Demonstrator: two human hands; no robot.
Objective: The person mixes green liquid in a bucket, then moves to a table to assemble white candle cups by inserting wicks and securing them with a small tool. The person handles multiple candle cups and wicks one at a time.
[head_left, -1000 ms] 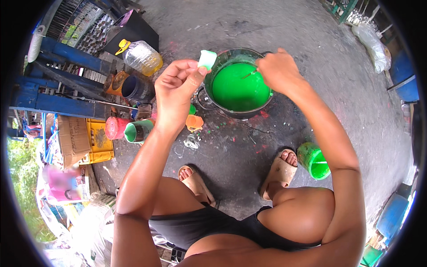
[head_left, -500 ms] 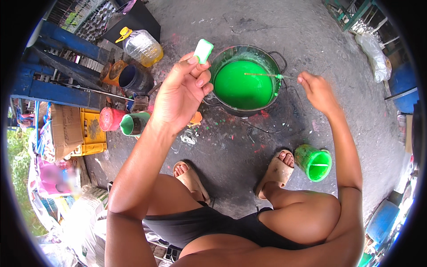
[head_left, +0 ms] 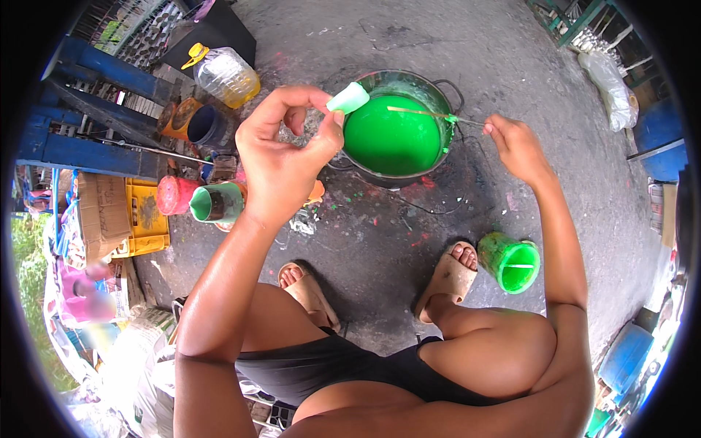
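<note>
Pinching a small pale-green piece point(head_left: 348, 97) between thumb and forefinger, the left hand point(head_left: 286, 152) holds it up so that, from the head view, it overlaps the left rim of a dark round pot point(head_left: 400, 82). The other left fingers curl in toward the palm. On the opposite side, the right hand point(head_left: 517, 150) has its fingertips clamped on the near end of a thin stick point(head_left: 420, 112), which points leftward across the pot's right side. Bright green liquid point(head_left: 391, 142) lies in the pot beneath the stick's far end; whether that end touches the surface, I cannot tell. Green clumps cling to the stick near the rim. Two tan sandals, the left point(head_left: 310, 298) and the right point(head_left: 449, 281), are on the dark floor point(head_left: 380, 255), and a green-smeared bucket point(head_left: 498, 255) sits just beside the right one. Left of the pot are a clear bottle point(head_left: 226, 77) with yellow liquid in its bottom, a pink container point(head_left: 176, 195), a green pitcher point(head_left: 232, 201) and a yellow crate point(head_left: 148, 219) next to a cardboard box point(head_left: 104, 215).
</note>
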